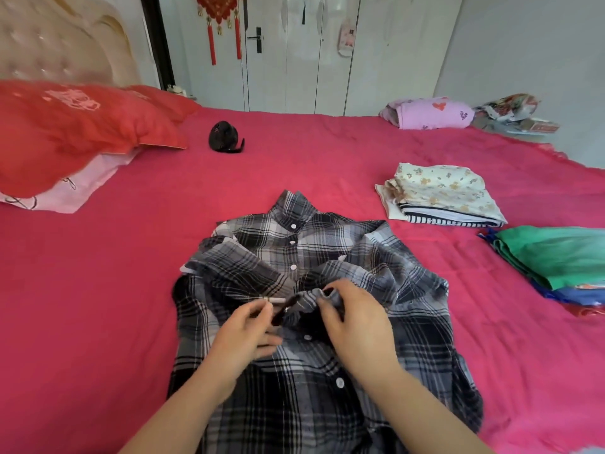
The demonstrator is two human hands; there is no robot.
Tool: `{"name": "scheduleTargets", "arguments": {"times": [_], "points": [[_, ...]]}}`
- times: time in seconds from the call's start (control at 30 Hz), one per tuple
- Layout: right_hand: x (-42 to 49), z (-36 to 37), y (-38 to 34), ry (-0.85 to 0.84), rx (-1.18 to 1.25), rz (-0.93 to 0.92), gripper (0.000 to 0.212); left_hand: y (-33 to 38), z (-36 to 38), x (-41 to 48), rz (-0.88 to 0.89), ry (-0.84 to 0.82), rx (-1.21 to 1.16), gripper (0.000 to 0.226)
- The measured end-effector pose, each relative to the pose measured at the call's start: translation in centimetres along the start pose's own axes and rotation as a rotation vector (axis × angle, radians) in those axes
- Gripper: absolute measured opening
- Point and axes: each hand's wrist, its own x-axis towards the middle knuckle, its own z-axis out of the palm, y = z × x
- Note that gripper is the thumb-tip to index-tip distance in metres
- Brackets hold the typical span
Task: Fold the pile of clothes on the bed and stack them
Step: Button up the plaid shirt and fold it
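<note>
Plaid woven shirt [314,257] bunches where left hand [242,339] and right hand [357,322] pinch.

A red pillow [75,132] lies at ten o'clock on a pink pillow [82,188], before a padded headboard [59,44]. A small black fan [224,136] sits at eleven. At twelve, a red knot ornament [222,14] hangs beside white wardrobe doors [327,60].

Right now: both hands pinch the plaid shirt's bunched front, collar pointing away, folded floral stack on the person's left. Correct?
One error: the folded floral stack lies to the person's right of the plaid shirt, not the left; the head view shows it. The rest stands: left hand and right hand both pinch the shirt's bunched front, collar pointing away.
</note>
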Motion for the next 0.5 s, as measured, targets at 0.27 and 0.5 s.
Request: {"name": "scheduleTargets", "arguments": {"times": [0.27,0.5], "points": [[-4.5,1.7,-1.6,-0.54,-0.011,-0.332,0.029,-0.7,-1.0,-1.5,-0.168,-0.116,-0.144,0.023],[-5.0,-4.1,4.6,-0.303,-0.09,0.052,0.032,-1.9,-1.1,-1.4,0.068,0.166,0.452,0.06]]}}
